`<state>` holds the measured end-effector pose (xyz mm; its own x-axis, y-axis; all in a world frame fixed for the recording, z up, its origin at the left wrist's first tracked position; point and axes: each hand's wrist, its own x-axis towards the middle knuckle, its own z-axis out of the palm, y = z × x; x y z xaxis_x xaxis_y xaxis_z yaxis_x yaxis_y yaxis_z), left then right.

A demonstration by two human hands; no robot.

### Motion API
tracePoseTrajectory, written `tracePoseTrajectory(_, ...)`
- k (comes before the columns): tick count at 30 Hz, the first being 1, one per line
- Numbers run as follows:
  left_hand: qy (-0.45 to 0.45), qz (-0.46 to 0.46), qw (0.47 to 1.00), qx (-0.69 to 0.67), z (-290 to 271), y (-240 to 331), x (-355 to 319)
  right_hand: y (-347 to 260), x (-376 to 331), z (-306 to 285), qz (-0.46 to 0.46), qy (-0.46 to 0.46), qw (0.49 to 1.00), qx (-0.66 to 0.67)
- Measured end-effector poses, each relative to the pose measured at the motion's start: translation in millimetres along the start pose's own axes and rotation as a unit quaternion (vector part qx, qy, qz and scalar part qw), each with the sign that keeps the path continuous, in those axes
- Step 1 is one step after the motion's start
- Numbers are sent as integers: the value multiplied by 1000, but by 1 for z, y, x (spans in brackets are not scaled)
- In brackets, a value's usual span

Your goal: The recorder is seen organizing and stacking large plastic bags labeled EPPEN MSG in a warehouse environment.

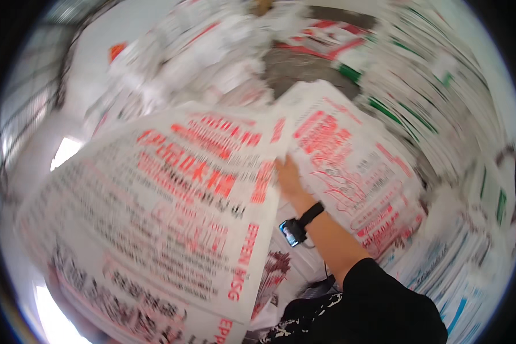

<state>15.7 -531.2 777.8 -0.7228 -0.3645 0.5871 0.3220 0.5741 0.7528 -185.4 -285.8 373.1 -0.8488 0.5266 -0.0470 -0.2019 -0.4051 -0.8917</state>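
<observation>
Right hand [288,178]: reaches forward from the lower right, bare forearm, black sleeve pushed up, a black strap with a small device [293,232] on the wrist. The hand lies at the inner edge of a large white printed sack [155,212] with red and black lettering; the fingers are tucked against or behind that edge, and whether they pinch it or lie flat cannot be told through the blur.

Large sack: lifted and tilted across the left and centre of the view, near the camera, hiding whatever is beneath.

Second printed sack [350,166]: white with red print, lying just right of the hand, on a pile.

Stacks of sacks [424,97]: white with green and red edges, along the right and top.

Left hand: not seen.
</observation>
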Motion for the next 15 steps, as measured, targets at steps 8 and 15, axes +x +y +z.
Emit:
tracePoseTrajectory(8, 73, -196, 953, -219, -253, -74, 63, -133, -13, 248, -114, -238, 952, 155)
tracePoseTrajectory(15, 270, -215, 921, -182, -333, -154, -27, -147, -37, 412, -77, -398, 906, 116)
